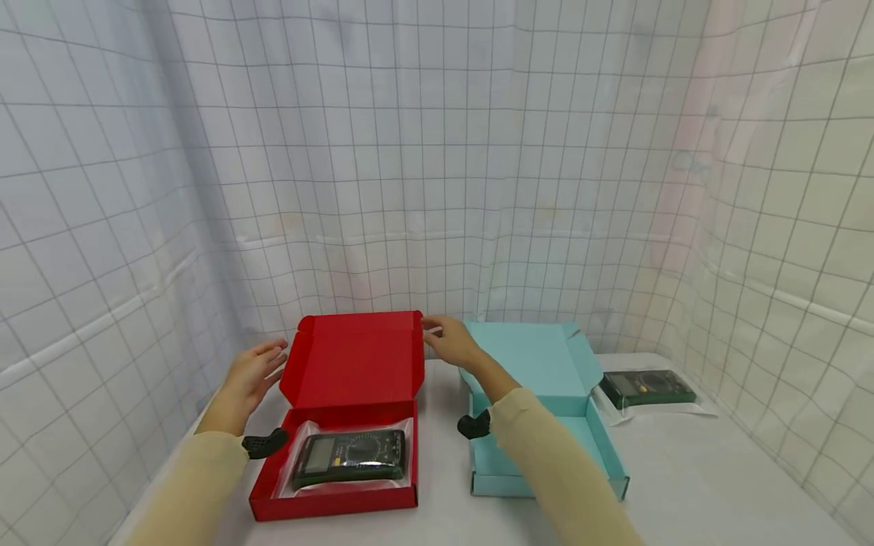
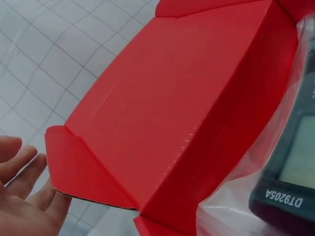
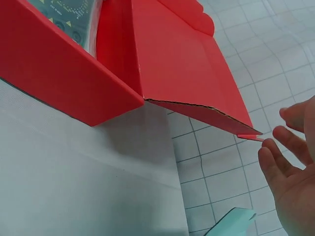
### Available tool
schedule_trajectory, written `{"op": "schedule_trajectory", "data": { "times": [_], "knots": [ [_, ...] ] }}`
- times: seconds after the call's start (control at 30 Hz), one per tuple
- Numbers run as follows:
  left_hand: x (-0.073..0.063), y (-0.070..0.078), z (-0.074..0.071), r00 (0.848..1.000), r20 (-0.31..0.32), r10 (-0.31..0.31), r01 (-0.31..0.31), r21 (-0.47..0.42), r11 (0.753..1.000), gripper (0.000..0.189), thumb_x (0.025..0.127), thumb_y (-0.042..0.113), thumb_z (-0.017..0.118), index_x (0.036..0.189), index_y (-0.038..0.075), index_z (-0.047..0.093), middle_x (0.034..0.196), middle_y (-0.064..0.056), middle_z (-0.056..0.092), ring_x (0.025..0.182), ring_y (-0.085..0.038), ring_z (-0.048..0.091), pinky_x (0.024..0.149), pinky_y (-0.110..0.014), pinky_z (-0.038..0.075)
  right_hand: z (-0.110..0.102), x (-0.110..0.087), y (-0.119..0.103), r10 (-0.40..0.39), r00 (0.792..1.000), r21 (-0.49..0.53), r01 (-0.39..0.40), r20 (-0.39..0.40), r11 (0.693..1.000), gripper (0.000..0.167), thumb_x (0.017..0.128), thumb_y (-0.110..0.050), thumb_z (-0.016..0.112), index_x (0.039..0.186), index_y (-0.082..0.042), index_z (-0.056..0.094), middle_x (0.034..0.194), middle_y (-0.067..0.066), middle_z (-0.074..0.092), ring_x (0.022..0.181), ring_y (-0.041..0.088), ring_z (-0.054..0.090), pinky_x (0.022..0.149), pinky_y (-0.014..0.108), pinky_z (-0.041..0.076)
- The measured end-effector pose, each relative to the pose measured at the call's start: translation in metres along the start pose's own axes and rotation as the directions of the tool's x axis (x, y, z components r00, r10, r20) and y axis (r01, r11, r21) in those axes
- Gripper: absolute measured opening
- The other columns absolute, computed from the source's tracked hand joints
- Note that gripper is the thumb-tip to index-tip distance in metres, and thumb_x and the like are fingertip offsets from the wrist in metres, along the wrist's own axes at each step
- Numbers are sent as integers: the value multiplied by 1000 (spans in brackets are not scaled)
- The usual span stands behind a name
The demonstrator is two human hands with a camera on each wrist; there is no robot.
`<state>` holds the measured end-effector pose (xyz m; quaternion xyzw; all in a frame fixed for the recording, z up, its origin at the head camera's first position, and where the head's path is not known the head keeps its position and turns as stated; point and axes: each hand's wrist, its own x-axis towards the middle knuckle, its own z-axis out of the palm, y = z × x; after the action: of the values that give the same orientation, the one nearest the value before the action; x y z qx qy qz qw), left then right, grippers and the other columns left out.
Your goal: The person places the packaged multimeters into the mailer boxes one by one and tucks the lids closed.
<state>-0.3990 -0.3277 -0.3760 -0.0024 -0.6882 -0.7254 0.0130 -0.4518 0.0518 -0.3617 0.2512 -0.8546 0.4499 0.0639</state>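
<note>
A red cardboard box [image 1: 334,504] stands with its lid [image 1: 362,364] raised and tilted back. Inside it lies a dark green multimeter [image 1: 351,455] in a clear plastic bag, its label readable in the left wrist view. My left hand [image 1: 249,375] is beside the lid's left side flap [image 2: 81,167], fingers loosely spread and overlapping the flap's edge in the left wrist view. At the lid's upper right corner is my right hand [image 1: 451,341], fingers extended with the fingertips [image 3: 268,147] right at a small red tab. Neither hand grips anything.
To the right, a light blue box [image 1: 505,485] stands with its lid [image 1: 526,356] raised, partly behind my right arm. Another multimeter [image 1: 649,387] lies on a plastic bag at the far right of the white table [image 1: 724,485]. Gridded white curtains [image 1: 451,152] surround the table.
</note>
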Motion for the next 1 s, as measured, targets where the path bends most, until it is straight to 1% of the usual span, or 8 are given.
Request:
{"op": "schedule_trajectory", "data": {
  "times": [0.1, 0.17, 0.23, 0.33, 0.53, 0.63, 0.77, 1.0],
  "knots": [
    [3, -4, 2, 1000, -30, 6, -5, 17, 1000, 55, 112, 13, 39, 160, -9, 21, 159, -18, 38, 145, -28, 38, 121, -45, 28, 3, 2, 4, 27, 999, -1, -27, -31, 1000, 44, 105, -9, 56, 147, 4, 52, 138, 16, 61, 120, 34, 62, 90, 42, 59],
    [5, -6, 1, 999, -41, 12, -12, 11, 1000, 55, 110, 10, 45, 158, -10, 26, 139, -8, 58, 127, -18, 53, 112, -36, 41, 6, 3, 7, 43, 998, -3, -43, -44, 999, 43, 105, -7, 56, 145, 5, 53, 136, 17, 62, 121, 35, 62, 92, 43, 58],
    [7, -9, 0, 999, -38, 25, -25, -4, 1000, 54, 109, 5, 49, 156, -11, 29, 120, 4, 65, 110, -10, 60, 100, -28, 50, 9, 4, 10, 58, 997, -6, -59, -43, 998, 41, 105, -6, 56, 143, 8, 55, 133, 18, 64, 121, 34, 62, 93, 44, 57],
    [9, -13, -2, 999, -16, 48, -49, -36, 998, 55, 106, -1, 51, 156, -13, 29, 108, 10, 66, 98, -6, 63, 85, -21, 54, 13, 3, 14, 77, 997, 8, -77, -12, 997, 36, 104, -7, 57, 137, 8, 61, 126, 16, 69, 114, 32, 65, 92, 44, 57],
    [8, -19, -5, 998, 15, 63, -61, -91, 994, 58, 105, -3, 54, 156, -13, 27, 108, 11, 67, 99, -6, 65, 86, -21, 55, 25, -2, 17, 90, 995, 139, -97, 50, 985, 30, 107, -11, 56, 129, 4, 69, 111, 10, 73, 99, 23, 70, 90, 39, 58],
    [7, -21, -4, 998, 16, 66, -64, -97, 993, 57, 105, 1, 57, 154, -13, 32, 106, 12, 67, 99, -5, 65, 86, -20, 55, 30, -2, 16, 109, 994, 204, -111, 22, 973, 32, 107, -17, 58, 129, 3, 69, 109, 8, 74, 99, 21, 71, 90, 38, 59],
    [6, -22, -4, 996, 13, 84, -82, -107, 991, 52, 105, 2, 59, 151, -12, 40, 105, 13, 68, 98, -4, 66, 86, -19, 55, 35, -4, 13, 135, 990, 210, -125, -34, 970, 34, 104, -23, 65, 127, 0, 72, 109, 7, 75, 99, 20, 71, 89, 40, 59],
    [3, -25, 1, 993, 0, 118, -118, -90, 989, 60, 105, 3, 58, 155, -14, 28, 112, 13, 65, 103, -2, 63, 90, -18, 53, 40, -8, 10, 180, 979, 249, -152, -94, 956, 31, 101, -21, 70, 124, 0, 74, 107, 7, 76, 96, 20, 72, 88, 41, 59]
  ]
}}
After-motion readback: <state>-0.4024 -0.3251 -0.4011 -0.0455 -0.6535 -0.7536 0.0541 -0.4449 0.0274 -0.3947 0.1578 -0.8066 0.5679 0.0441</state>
